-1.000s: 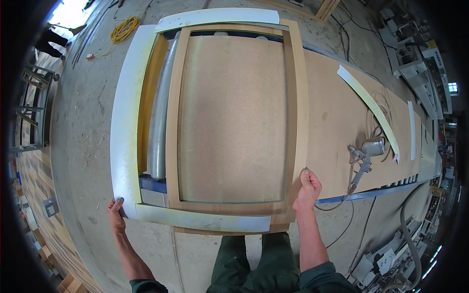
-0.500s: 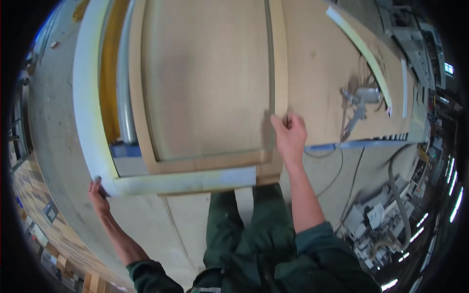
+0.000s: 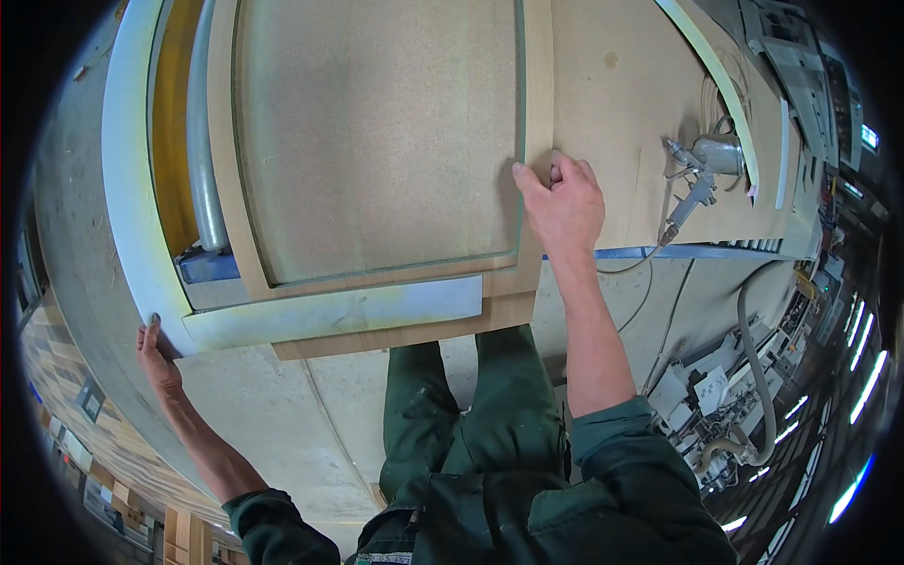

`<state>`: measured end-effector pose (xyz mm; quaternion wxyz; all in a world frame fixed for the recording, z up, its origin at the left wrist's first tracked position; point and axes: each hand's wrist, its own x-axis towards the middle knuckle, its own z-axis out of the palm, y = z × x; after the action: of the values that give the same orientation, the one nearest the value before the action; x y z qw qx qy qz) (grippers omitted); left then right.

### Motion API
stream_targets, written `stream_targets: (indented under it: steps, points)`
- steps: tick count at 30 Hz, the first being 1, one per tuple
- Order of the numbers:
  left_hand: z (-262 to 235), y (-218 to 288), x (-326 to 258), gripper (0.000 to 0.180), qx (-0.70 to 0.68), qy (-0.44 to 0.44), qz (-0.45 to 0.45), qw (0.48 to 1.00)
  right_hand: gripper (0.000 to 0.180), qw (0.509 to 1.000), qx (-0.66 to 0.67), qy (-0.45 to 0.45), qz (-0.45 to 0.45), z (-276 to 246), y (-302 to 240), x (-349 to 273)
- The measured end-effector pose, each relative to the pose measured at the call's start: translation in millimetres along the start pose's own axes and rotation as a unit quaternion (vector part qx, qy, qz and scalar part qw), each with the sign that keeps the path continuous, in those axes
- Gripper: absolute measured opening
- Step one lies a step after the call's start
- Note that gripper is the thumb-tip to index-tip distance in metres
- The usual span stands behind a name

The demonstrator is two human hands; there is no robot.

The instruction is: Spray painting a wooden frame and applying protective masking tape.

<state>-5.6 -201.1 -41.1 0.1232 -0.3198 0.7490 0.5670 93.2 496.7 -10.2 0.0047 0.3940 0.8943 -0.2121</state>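
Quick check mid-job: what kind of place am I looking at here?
Most likely a woodworking or joinery shop. A wooden frame with a board panel lies on a large workbench, a spray gun with its hose rests to the right, and machinery stands on the floor beyond.

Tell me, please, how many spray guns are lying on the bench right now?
1: the spray gun lies on the brown board right of the right hand, hose attached. Others may be hidden beyond the picture's edge.
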Motion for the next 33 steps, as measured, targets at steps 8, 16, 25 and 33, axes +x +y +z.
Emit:
stream_targets:
  steps: [8,16,25,33]
  points:
    - [21.2,14.3,0.3,0.009,0.007,0.007,0.0,1.0,0.041,1.0,-0.02,-0.012,0.004,-7.8,-10.6,24.4]
    - [18.8,16.6,3.2,0.015,0.025,0.026,0.002,0.999,0.049,0.997,-0.066,0.005,-0.043,6.6,6.6,18.0]
    - [46.3,28.8,-15.4,0.022,0.101,0.032,-0.003,0.994,0.059,0.984,-0.168,-0.061,-0.023,-2.2,-13.3,18.8]
    - [40.2,24.0,-21.7,0.052,0.191,0.05,0.1,0.975,0.052,0.975,-0.204,-0.073,-0.042,3.5,-14.9,24.7]
